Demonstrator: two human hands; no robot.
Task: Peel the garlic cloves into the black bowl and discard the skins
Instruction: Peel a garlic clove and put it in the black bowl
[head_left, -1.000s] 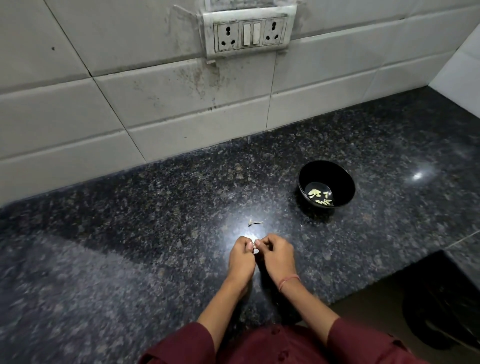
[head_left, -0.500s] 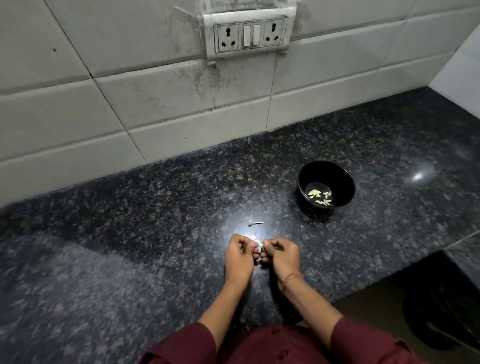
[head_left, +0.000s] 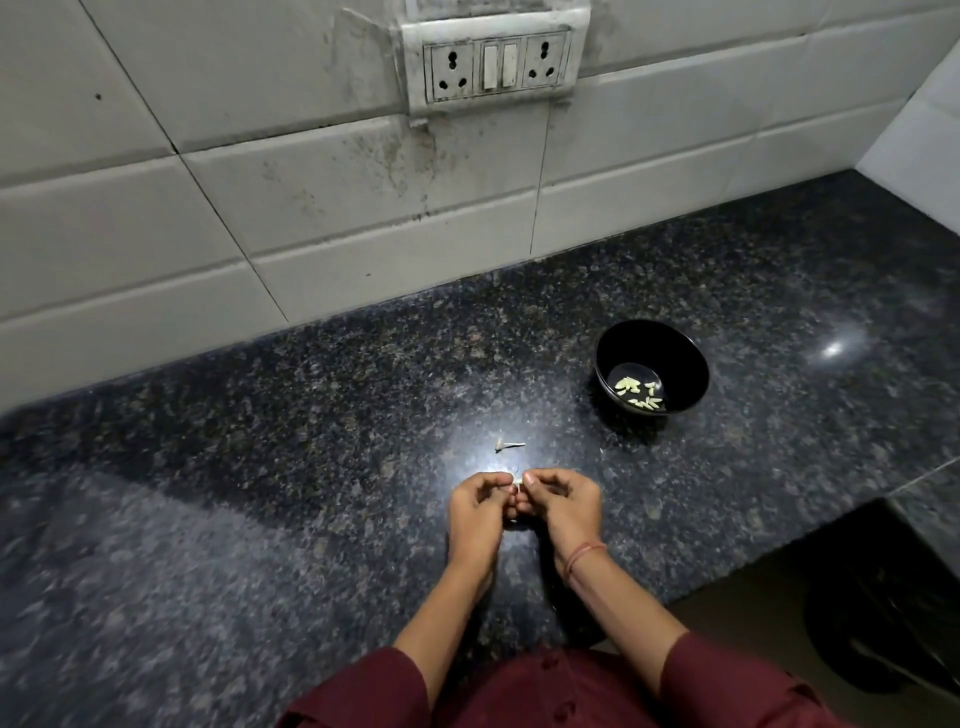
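Dark tabletop (head_left: 311, 415), peeling in hand.
Left hand (head_left: 478, 512) and right hand (head_left: 563, 506) pinch a garlic clove (head_left: 518, 482); next, probably the black bowl (head_left: 691, 382).

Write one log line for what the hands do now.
left hand: pinches small pale garlic clove | right hand: pinches same clove | round black bowl: peeled cloves inside | pale skin scrap: on speckled dark counter

My left hand (head_left: 475, 512) and right hand (head_left: 563, 506) pinch a garlic clove (head_left: 519, 484) low over the counter (head_left: 260, 493). From my right hand to the black bowl (head_left: 691, 384), ahead and to the right, the stone lies open. A small skin scrap (head_left: 508, 445) sits just beyond my fingertips. Wide open stone runs to my left. The tiled wall (head_left: 363, 218) closes the back.
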